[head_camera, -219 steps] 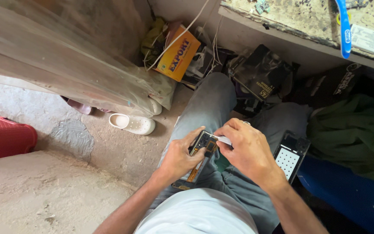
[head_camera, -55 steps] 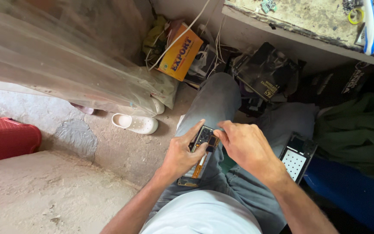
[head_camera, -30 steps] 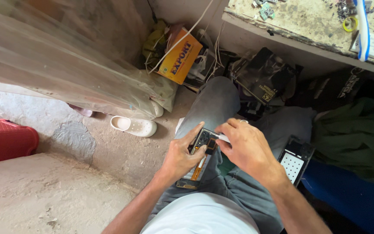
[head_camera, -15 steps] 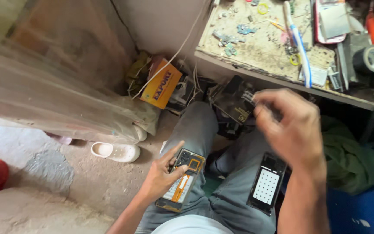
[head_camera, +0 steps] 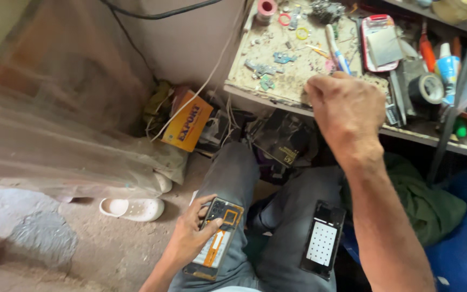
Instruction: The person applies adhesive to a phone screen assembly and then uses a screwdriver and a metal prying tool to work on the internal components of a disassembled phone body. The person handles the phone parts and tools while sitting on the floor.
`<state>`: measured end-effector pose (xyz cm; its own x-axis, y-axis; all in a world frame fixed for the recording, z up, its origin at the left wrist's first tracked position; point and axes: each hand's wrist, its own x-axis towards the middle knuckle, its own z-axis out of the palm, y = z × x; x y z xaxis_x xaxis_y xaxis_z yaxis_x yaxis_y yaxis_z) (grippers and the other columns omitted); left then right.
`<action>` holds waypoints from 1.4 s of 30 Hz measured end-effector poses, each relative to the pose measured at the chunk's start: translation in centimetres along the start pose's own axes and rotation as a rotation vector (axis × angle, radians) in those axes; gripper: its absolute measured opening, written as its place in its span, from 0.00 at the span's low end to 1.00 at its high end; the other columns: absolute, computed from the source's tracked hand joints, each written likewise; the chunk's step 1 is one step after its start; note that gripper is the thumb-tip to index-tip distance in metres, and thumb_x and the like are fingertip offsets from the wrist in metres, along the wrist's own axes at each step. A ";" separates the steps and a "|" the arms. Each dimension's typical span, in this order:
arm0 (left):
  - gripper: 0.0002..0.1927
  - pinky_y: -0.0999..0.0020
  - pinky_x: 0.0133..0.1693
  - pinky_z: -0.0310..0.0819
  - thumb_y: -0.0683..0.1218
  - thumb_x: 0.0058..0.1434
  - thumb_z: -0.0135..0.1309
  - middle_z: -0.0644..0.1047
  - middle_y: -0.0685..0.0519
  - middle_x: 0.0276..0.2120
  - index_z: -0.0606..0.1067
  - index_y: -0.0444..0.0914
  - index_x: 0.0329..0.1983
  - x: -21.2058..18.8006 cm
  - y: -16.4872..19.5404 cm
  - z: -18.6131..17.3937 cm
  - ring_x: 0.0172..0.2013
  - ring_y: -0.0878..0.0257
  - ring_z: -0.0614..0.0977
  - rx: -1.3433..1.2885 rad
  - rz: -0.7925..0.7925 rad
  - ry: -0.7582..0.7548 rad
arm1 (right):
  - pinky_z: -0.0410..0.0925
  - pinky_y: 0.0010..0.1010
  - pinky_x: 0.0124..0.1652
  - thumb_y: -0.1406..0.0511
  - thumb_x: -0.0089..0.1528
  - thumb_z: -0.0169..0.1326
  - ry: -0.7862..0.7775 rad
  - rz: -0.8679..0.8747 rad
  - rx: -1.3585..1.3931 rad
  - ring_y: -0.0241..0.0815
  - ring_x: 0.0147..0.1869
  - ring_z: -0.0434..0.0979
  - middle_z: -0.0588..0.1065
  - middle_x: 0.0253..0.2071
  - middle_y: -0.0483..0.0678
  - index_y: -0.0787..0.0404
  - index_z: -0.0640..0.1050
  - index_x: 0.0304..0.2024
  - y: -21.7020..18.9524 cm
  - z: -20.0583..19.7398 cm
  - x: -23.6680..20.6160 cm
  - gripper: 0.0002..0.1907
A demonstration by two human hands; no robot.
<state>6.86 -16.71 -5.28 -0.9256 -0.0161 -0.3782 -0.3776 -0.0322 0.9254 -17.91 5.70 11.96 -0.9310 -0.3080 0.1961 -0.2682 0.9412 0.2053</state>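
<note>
opened phone (head_camera: 217, 238) with orange-edged insides showing, lying tilted along the left thigh, partly covered

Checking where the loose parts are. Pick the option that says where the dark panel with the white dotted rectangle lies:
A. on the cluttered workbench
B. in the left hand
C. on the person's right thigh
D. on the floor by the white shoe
C: the dark panel lies flat on the right thigh, apart from both hands; the left hand holds the opened phone, and the right hand is raised at the workbench edge.
</note>
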 end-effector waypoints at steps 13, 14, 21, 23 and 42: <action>0.31 0.73 0.43 0.79 0.38 0.59 0.60 0.84 0.50 0.45 0.68 0.35 0.68 0.3 -0.7 0.4 0.41 0.70 0.82 -0.162 -0.023 -0.022 | 0.73 0.41 0.38 0.51 0.71 0.59 0.051 0.132 0.421 0.49 0.37 0.82 0.82 0.41 0.50 0.42 0.85 0.51 3.1 -2.4 0.1 0.11; 0.32 0.73 0.43 0.78 0.38 0.59 0.60 0.84 0.50 0.45 0.68 0.35 0.68 0.2 -0.8 0.5 0.40 0.70 0.81 -0.177 -0.052 -0.020 | 0.73 0.40 0.40 0.53 0.70 0.58 0.020 0.124 0.485 0.49 0.38 0.82 0.81 0.45 0.49 0.44 0.84 0.52 3.2 -2.4 0.1 0.11; 0.31 0.68 0.48 0.77 0.46 0.58 0.62 0.84 0.45 0.47 0.71 0.40 0.66 -0.3 0.0 1.0 0.45 0.62 0.84 0.318 0.106 0.103 | 0.70 0.45 0.50 0.70 0.68 0.54 0.130 -0.170 0.589 0.59 0.52 0.76 0.73 0.49 0.62 0.66 0.69 0.67 -1.5 -0.3 0.9 0.24; 0.31 0.64 0.50 0.74 0.48 0.58 0.62 0.81 0.41 0.52 0.72 0.41 0.66 -0.6 0.4 1.3 0.51 0.54 0.83 0.430 0.196 0.145 | 0.70 0.44 0.51 0.71 0.66 0.55 0.142 -0.109 0.632 0.58 0.52 0.76 0.70 0.52 0.63 0.71 0.66 0.67 -3.5 0.2 2.3 0.27; 0.32 0.63 0.47 0.77 0.46 0.54 0.63 0.82 0.44 0.45 0.73 0.41 0.63 -0.3 -1.9 1.8 0.45 0.53 0.86 0.531 0.336 0.243 | 0.72 0.34 0.39 0.73 0.66 0.61 0.518 0.193 0.754 0.47 0.45 0.78 0.76 0.43 0.55 0.68 0.76 0.46 0.5 0.0 1.2 0.08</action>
<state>7.83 -14.84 -6.90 -0.9862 -0.1655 -0.0049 -0.0896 0.5085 0.8564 -19.16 5.75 12.31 -0.7984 0.0103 0.6020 -0.3794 0.7678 -0.5162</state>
